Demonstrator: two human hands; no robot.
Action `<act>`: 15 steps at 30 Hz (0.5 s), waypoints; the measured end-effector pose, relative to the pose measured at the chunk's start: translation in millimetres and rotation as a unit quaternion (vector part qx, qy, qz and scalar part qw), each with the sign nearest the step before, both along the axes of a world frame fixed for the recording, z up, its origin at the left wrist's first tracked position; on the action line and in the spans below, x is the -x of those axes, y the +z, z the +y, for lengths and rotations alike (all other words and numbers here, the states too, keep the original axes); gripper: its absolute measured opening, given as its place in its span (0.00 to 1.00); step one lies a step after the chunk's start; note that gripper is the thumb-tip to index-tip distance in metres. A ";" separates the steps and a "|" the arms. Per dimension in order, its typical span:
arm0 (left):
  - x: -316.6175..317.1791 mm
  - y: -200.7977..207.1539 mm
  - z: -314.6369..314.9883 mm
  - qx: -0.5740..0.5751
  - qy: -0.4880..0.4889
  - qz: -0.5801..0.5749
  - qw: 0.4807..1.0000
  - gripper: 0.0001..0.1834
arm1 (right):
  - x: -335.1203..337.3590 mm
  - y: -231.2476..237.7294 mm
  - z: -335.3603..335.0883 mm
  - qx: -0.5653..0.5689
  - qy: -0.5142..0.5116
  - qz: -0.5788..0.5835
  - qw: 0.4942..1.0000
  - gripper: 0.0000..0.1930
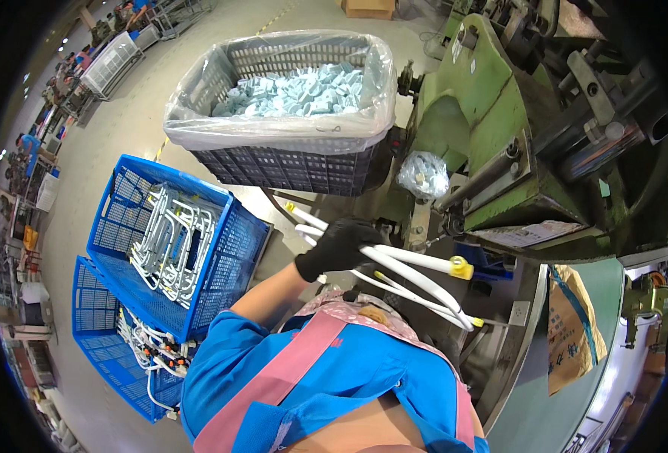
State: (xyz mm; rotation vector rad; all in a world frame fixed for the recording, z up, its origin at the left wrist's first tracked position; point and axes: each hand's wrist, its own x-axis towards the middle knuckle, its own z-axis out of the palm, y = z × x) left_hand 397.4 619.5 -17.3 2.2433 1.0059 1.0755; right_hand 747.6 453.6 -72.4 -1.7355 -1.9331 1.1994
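My left hand, in a black glove, is closed around a bundle of white tubes in front of my body. The tubes bend in a loop and stick out on both sides of the fist. Yellow fittings cap several of their ends, and a dark band shows near one end. My right hand does not appear in the picture.
Left stands a blue crate of bent white tubes; a lower blue crate holds more parts. Ahead is a plastic-lined black crate with pale blue pieces. A green machine fills the right, near a brown paper sack.
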 end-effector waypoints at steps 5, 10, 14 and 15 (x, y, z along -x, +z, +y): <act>75.4 2.8 -3.3 0.114 -0.066 -0.166 0.977 0.16 | -37.8 -57.8 -1.4 -0.017 -0.120 0.042 0.992 0.15; 143.6 -25.0 15.2 0.235 -0.181 -0.249 0.922 0.09 | -47.9 -53.0 14.8 0.022 -0.138 0.187 0.972 0.17; 160.4 -66.8 15.1 0.277 0.127 -0.197 0.932 0.13 | -26.3 -39.4 27.2 0.069 -0.097 0.398 0.910 0.19; 174.6 -65.2 11.5 0.149 0.208 0.018 0.967 0.11 | -14.4 -40.0 29.1 0.059 -0.095 0.400 0.910 0.19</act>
